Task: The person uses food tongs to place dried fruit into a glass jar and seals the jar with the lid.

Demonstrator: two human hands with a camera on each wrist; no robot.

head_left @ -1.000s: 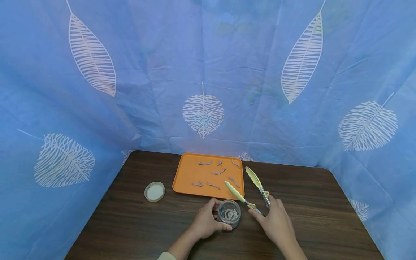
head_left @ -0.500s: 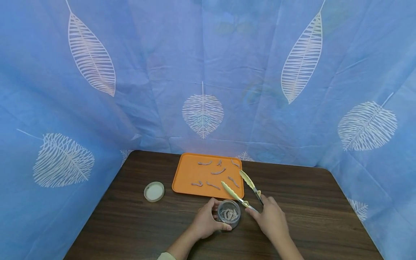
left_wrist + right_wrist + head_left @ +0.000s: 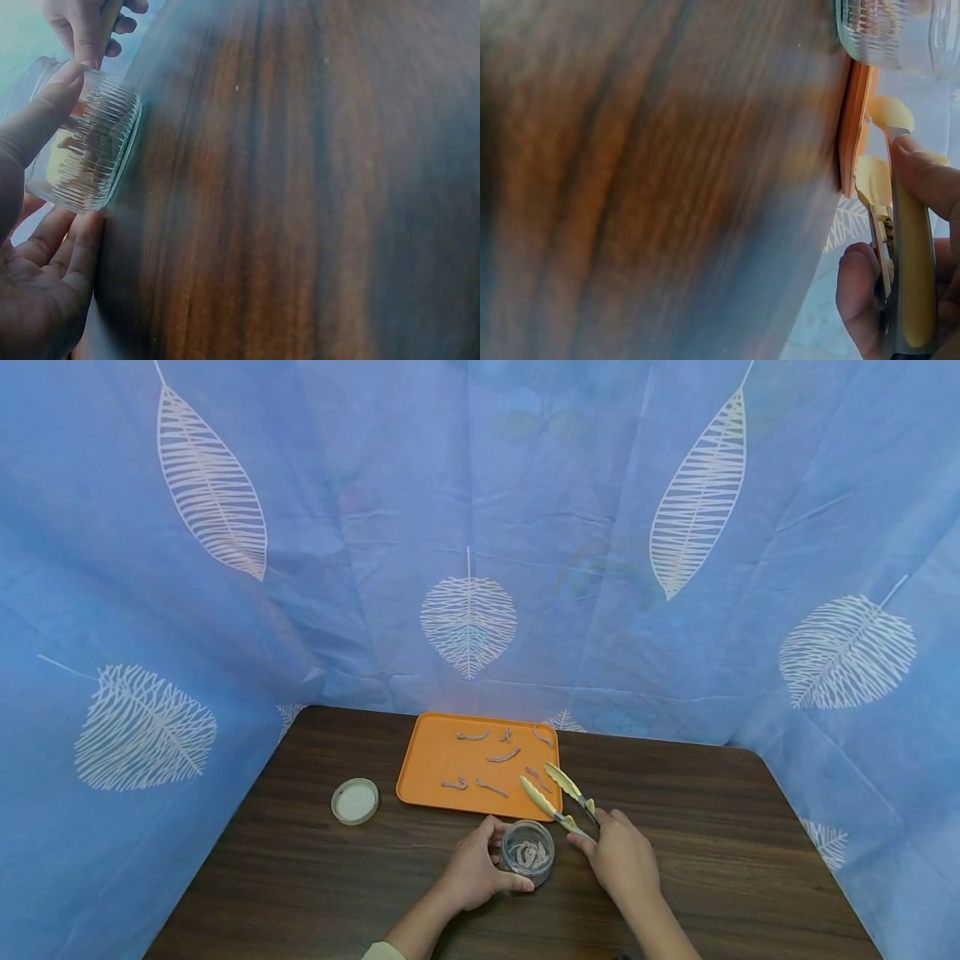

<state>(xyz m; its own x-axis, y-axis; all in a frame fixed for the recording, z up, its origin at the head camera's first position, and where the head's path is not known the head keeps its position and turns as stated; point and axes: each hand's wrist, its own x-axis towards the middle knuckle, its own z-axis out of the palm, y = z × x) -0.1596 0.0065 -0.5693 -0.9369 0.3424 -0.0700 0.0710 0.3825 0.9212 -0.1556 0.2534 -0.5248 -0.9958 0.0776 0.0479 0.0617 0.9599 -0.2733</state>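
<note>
My left hand [image 3: 477, 866] grips a ribbed clear jar [image 3: 94, 139] from its left side, thumb in front and fingers behind. Several pale curled strips [image 3: 531, 855] lie inside the lidless jar. My right hand [image 3: 624, 858] holds a pair of tongs [image 3: 911, 247] with cream tips and metal arms. The tong tips are spread over the right front corner of the orange tray [image 3: 427, 760], on either side of a thin greyish strip [image 3: 537, 778]. More such strips lie scattered across the tray, including a bent one [image 3: 454, 784] near its front.
A round lid [image 3: 356, 802] lies on the dark wooden table [image 3: 315, 885], left of the tray. Blue cloth [image 3: 585, 527] printed with white leaves hangs behind the table and along both sides.
My right hand has moved left, bringing the tongs from beside the tray to over its right front corner. The tong tips are closer together. My left hand and the jar stay in place.
</note>
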